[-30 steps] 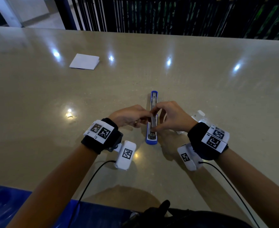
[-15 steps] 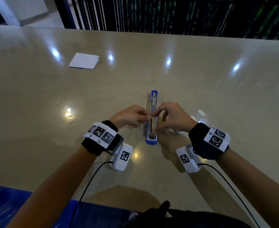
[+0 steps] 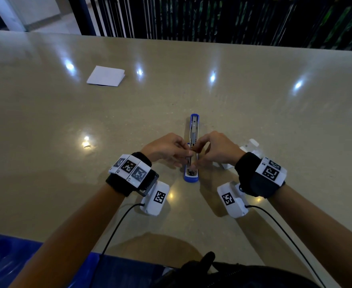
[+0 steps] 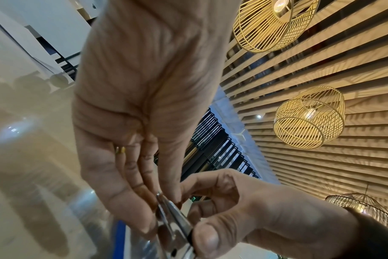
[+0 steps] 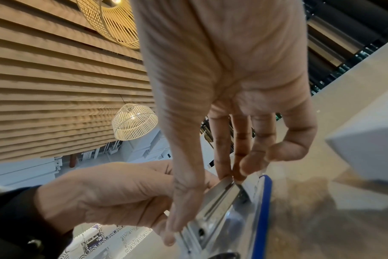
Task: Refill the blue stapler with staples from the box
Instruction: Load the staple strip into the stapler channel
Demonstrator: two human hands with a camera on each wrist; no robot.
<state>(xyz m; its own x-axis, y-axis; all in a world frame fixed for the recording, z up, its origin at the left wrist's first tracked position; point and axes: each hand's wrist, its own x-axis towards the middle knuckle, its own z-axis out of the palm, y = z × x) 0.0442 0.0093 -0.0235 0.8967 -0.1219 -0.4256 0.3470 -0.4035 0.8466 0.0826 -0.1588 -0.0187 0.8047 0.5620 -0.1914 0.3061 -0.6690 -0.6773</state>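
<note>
The blue stapler (image 3: 192, 150) lies opened flat on the counter (image 3: 254, 121), pointing away from the person. Left hand (image 3: 166, 148) and right hand (image 3: 217, 149) meet over its metal rail (image 5: 219, 198), fingers of both pinching it from either side. Staples may sit between them, too small to tell. The white box (image 3: 252, 145) sits just behind the right hand; folded paper (image 3: 106, 76) lies far left.

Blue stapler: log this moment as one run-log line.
stapler: open flat on table | left hand: pinching metal magazine rail | right hand: pinching rail | box: beside right hand
</note>
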